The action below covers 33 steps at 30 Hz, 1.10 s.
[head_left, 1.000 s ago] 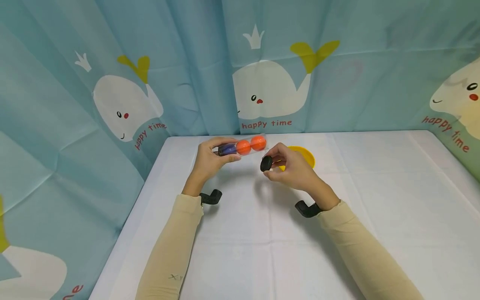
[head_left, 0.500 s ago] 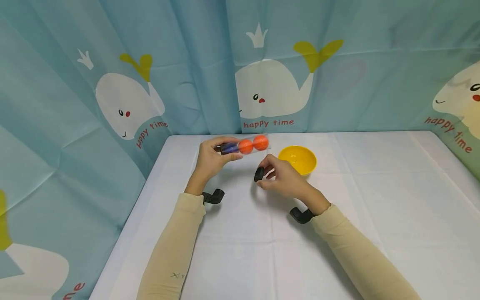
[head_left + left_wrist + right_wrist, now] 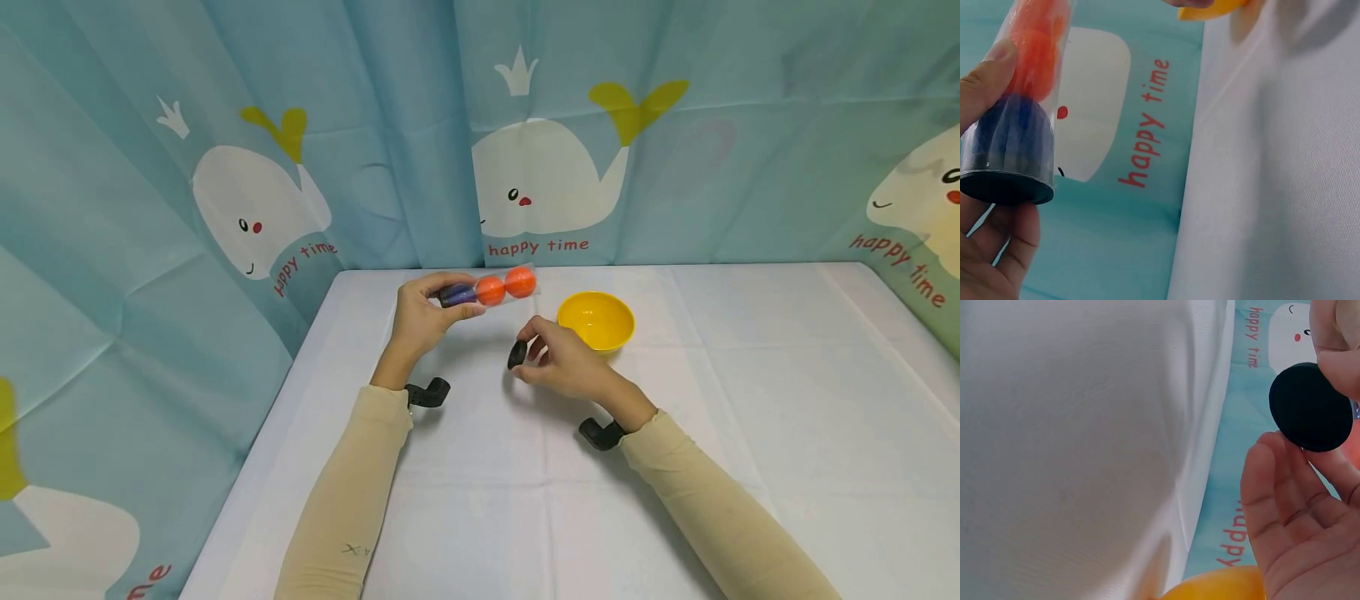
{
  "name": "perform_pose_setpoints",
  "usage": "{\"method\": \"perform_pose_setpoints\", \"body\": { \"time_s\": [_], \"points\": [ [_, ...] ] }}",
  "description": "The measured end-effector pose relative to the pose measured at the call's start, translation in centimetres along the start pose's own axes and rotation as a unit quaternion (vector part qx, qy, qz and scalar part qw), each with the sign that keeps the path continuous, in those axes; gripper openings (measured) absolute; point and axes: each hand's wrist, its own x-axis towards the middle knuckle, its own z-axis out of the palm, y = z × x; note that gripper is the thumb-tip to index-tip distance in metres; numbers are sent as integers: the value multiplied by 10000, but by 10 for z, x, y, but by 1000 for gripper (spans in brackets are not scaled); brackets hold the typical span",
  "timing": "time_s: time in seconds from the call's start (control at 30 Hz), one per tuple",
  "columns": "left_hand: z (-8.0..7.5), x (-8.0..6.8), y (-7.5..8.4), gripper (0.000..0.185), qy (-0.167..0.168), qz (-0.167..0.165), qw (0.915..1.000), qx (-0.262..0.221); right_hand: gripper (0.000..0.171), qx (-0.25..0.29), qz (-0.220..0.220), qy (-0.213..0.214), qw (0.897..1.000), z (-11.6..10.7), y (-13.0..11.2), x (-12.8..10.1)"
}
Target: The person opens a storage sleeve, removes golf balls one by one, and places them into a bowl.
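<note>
- While the black cap [image 3: 517, 354] is off, the clear plastic tube [image 3: 489, 291] would best be held level or with its open end slightly raised, I'd say, so the balls don't roll out early.
- Setting the cap down flat on the white surface [image 3: 750, 400], away from the yellow bowl [image 3: 596, 319], looks the tidy way to free that hand.
- Left hand [image 3: 420, 315]: fingers and thumb curled round the tube's near end, just left of centre in the head view, raised above the surface. Inside sit a dark blue ball [image 3: 1007, 134] by the black base and two orange balls [image 3: 504, 287] beyond it.
- Right hand [image 3: 558, 362]: thumb and fingertips pinch the round cap by its rim, the other fingers loosely bent, low over the surface just below and left of the bowl.
- Whale-print curtains [image 3: 525, 183] fill the upper frame.
</note>
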Motion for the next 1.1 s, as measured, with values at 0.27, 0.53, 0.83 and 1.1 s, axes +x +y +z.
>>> {"method": "perform_pose_setpoints", "body": {
  "time_s": [0.27,0.53,0.83,1.1],
  "points": [
    [-1,0,-1,37,-12,44,10000,44,38,-125,-130,45,9998,2,4,1],
    [-2,0,1,37,59,-28,9999,150,31,-385,296,128,9987,3,4,2],
    [-1,1,2,36,84,3,9998,161,50,-932,581,-153,9938,7,9,2],
    [0,-1,1,35,75,35,9999,111,48,-1318,760,-251,9880,8,7,0]
  ]
}}
